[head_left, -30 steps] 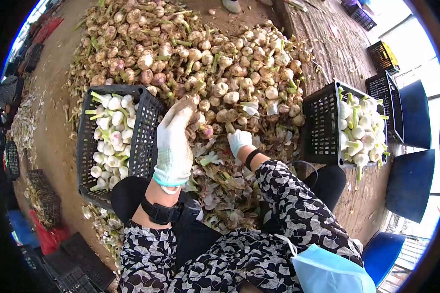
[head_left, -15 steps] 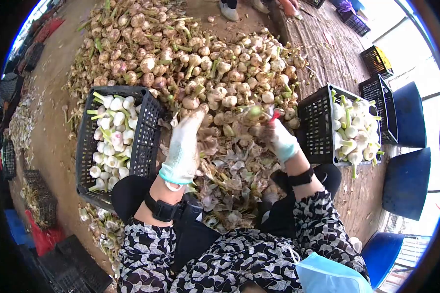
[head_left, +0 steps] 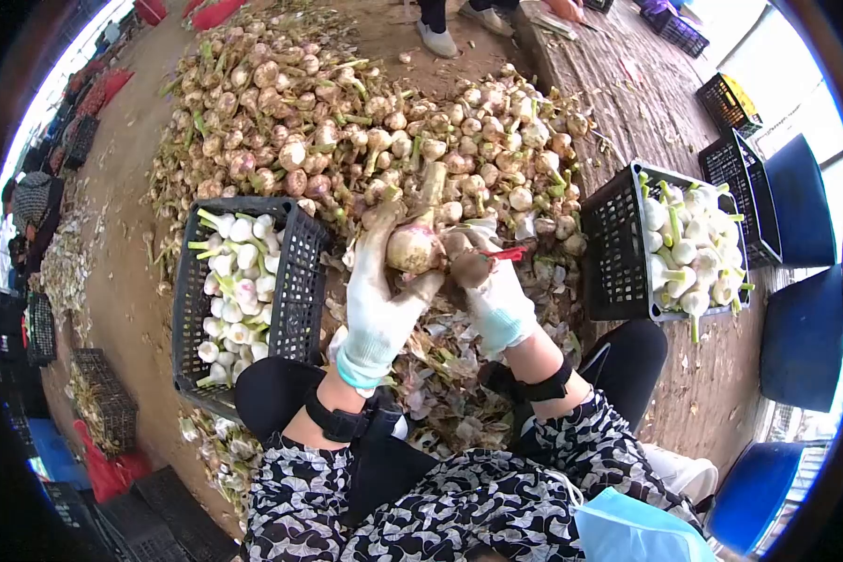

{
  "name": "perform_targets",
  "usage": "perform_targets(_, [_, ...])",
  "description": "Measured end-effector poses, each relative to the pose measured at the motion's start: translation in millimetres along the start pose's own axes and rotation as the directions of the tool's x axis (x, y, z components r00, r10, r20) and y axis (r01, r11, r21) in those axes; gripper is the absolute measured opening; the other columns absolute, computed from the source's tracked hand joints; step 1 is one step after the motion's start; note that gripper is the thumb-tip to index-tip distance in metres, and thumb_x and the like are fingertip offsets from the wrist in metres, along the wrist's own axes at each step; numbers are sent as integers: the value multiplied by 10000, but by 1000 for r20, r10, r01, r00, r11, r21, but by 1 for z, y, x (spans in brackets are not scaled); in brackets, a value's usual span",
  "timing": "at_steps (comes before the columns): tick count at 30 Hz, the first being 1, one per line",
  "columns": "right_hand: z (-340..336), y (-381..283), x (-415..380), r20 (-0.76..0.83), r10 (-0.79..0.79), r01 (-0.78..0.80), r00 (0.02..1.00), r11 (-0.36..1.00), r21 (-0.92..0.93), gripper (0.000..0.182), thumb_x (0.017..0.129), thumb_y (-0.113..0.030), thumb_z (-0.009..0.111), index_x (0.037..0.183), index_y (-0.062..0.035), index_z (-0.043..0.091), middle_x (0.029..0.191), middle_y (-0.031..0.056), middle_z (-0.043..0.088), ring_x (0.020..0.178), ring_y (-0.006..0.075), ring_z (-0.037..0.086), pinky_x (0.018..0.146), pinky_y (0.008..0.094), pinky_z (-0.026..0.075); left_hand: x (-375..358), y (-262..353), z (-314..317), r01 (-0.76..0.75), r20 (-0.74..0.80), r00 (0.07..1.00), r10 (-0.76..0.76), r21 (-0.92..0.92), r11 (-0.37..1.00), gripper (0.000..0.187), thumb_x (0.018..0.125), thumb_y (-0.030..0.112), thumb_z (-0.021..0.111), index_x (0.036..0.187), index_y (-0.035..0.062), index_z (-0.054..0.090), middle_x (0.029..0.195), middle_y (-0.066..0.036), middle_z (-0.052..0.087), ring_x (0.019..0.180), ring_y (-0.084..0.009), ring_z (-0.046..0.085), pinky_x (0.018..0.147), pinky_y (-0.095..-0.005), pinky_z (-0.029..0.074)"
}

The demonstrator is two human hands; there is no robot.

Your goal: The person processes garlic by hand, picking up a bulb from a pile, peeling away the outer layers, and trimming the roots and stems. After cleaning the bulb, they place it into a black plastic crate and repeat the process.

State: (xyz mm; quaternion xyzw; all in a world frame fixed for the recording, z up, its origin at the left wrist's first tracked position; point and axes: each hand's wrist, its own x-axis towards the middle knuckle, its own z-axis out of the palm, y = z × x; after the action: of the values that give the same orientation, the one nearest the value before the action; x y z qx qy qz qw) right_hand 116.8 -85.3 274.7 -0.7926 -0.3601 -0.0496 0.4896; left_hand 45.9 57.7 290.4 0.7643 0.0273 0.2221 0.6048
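My left hand (head_left: 381, 295), in a soiled white glove, is wrapped round an unpeeled garlic bulb (head_left: 414, 248) whose thick stem points up and away. Close by on the right, my right hand (head_left: 496, 290) is gloved too, its fingers bent towards the bulb's side, with a red strip (head_left: 506, 254) at the fingers. Whether it grips anything is hard to see. Behind both hands lies a big heap of unpeeled garlic (head_left: 290, 122). Loose skins (head_left: 440, 351) cover the ground beneath them.
Black crates of white peeled garlic stand at the left (head_left: 295, 281) and right (head_left: 613, 248). Blue containers (head_left: 801, 347) line the far right. Another person's shoes (head_left: 436, 39) are beyond the heap. My knees flank the skins.
My hands have come together from farther apart, and a garlic bulb is now in my left hand. The view has shifted slightly, so the crates and heap appear lower.
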Motion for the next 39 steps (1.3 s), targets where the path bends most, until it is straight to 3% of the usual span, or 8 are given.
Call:
perform_targets(9, [-8,1,21,116,340,-339,933,724,600,321,876,-198,609,1112,15,562,888,101,669,769,138,616,712,279,490,-3,-1,7,-198,103,977,187,102,975,861,631,-43,755,1374,-34,318,1364,-192,410,1256,-265,416,1039,-350,349])
perform_targets(20, [-7,23,7,56,247,-234,968,792,564,279,706,-51,608,980,-5,625,858,81,657,761,145,590,713,274,463,-2,-1,9,-16,101,994,44,-259,966,880,681,-2,760,1396,-59,249,1387,-178,394,1252,-238,417,1036,-332,348])
perform_targets(25, [-9,22,1,165,337,-348,927,609,713,229,717,-27,607,943,7,610,832,78,659,752,128,583,704,263,463,-1,-5,8,-286,95,956,276,111,952,836,764,126,740,1401,-64,232,1316,-172,465,1188,-236,475,1025,-332,354])
perform_targets(27, [-12,-4,4,59,389,-360,919,771,525,205,768,9,558,968,13,602,865,90,667,777,124,589,726,270,472,-5,9,12,123,-11,991,-131,-282,951,644,842,204,674,1330,-66,352,1120,-131,575,1006,-214,568,950,-321,417])
perform_targets(28, [-4,0,0,34,342,-311,939,802,510,205,780,15,548,977,9,605,870,97,667,781,124,590,731,273,473,0,-6,8,270,139,960,-243,-692,669,438,950,278,487,1250,-38,443,1117,-124,579,1046,-215,559,950,-350,429])
perform_targets(31, [3,7,-7,48,320,-298,946,804,515,222,795,43,531,999,2,609,910,95,665,815,126,594,767,273,475,-1,-21,12,446,148,851,-505,-712,542,416,980,389,370,1104,29,538,977,-74,608,896,-180,597,845,-329,475])
perform_targets(33, [1,6,-9,188,416,-337,890,320,885,231,797,45,522,1005,-3,610,956,76,658,865,134,596,811,274,472,-5,-25,15,450,148,870,-470,-625,637,429,976,409,377,1124,35,525,962,-71,611,888,-174,592,828,-319,475])
perform_targets(39, [-5,16,-6,87,321,-317,943,787,529,213,763,50,555,946,-14,642,966,65,656,872,138,606,803,279,478,-6,2,24,274,-75,953,-294,-200,941,454,933,293,541,1224,-48,470,1011,-56,580,898,-119,538,828,-233,436])
